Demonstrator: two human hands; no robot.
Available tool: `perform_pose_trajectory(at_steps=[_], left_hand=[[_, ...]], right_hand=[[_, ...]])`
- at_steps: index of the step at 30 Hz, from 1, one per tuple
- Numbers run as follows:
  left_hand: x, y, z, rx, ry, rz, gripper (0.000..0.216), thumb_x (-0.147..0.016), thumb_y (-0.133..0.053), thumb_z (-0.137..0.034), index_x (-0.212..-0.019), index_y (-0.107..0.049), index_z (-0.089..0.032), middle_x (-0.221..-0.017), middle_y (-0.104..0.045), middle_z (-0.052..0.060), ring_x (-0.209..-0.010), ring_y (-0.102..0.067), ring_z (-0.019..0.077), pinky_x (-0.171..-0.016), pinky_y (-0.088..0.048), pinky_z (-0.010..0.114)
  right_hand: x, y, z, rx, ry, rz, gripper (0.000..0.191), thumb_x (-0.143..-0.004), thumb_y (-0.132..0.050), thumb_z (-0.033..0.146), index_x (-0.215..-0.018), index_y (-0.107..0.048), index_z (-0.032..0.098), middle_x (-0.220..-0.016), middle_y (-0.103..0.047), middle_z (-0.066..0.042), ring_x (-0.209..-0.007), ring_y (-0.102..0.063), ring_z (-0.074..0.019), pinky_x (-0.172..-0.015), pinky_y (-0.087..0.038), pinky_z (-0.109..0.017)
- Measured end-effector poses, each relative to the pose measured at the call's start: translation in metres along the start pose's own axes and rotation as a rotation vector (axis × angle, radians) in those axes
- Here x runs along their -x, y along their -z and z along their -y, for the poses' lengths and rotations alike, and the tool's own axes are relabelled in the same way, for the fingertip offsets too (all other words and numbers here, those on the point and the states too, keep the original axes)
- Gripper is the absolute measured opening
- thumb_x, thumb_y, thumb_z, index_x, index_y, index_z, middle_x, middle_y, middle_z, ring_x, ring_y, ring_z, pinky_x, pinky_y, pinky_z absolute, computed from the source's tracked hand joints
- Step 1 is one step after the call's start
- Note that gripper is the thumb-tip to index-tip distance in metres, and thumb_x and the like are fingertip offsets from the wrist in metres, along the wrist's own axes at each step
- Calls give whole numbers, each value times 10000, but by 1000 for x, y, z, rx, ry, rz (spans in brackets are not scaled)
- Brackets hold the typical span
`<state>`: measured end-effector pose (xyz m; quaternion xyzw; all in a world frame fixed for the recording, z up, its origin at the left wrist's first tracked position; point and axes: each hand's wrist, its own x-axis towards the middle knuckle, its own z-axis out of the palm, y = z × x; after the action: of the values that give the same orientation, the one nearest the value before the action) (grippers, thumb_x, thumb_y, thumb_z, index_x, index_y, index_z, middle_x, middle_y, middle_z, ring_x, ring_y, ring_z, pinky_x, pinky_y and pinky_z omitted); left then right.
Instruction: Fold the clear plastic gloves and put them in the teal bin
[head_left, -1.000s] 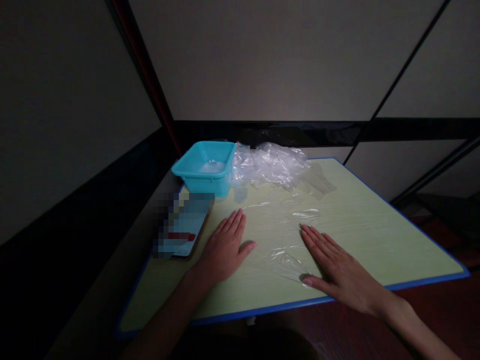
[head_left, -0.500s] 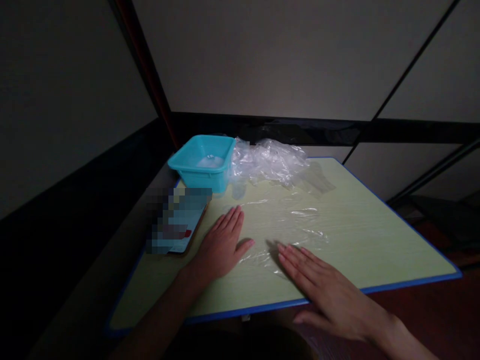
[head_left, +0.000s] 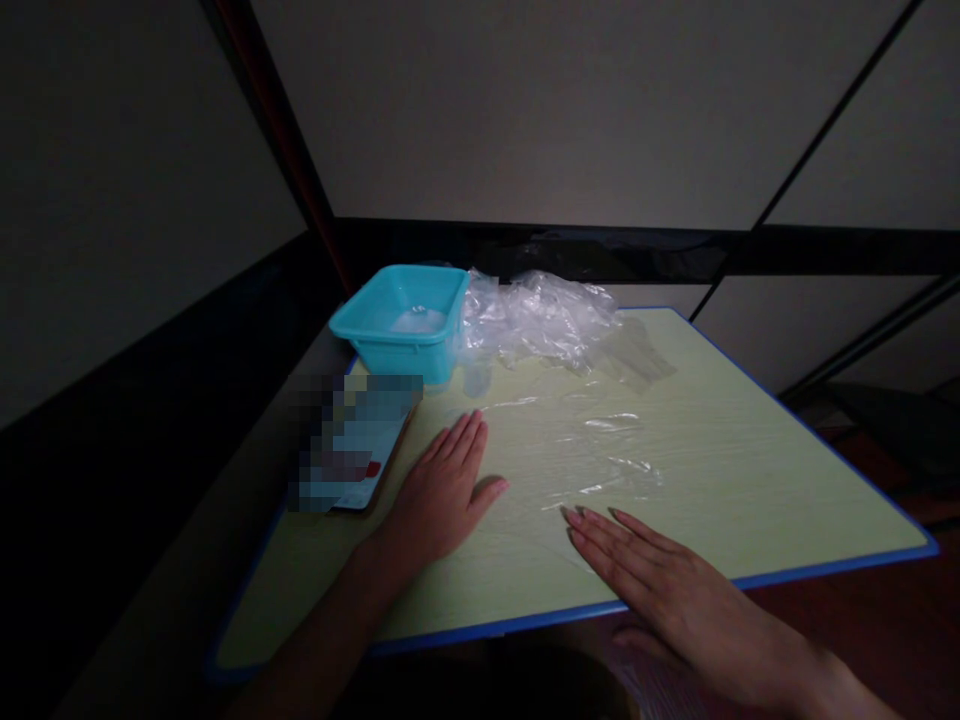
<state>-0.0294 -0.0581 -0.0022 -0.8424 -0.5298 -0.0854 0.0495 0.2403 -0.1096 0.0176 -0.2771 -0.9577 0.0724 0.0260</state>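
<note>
Right hand drawn back to the near edge, film still spread flat

My right hand (head_left: 675, 590) has slid back along the clear plastic sheet (head_left: 592, 450) toward the table (head_left: 787, 480)'s near edge, fingers flat and holding nothing; my left hand (head_left: 442, 490) stays pressed open on the sheet's left part. So the film reads as smoothed across the middle. Beyond, the right half is open room; a phone (head_left: 356, 445), teal tub (head_left: 405, 320) and crumpled plastic (head_left: 536, 320) crowd the far left corner.
</note>
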Motion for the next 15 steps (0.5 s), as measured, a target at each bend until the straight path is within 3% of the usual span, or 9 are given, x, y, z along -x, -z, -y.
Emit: perform_pose_trajectory(at_steps=[15], left_hand=[[-1,-1,1,-20,6,-1,546,-887,-316,-355,-1321,-289,-25,-1407,-299,174,-1318,-222,228,-1073,-230,364]], right_hand=[[5,-2,1,26,-31,-9,699,-795,-424,56,-1417,-124,161,-1453,-190,-60,-1316,-208,-182,-1075,-236,-377]])
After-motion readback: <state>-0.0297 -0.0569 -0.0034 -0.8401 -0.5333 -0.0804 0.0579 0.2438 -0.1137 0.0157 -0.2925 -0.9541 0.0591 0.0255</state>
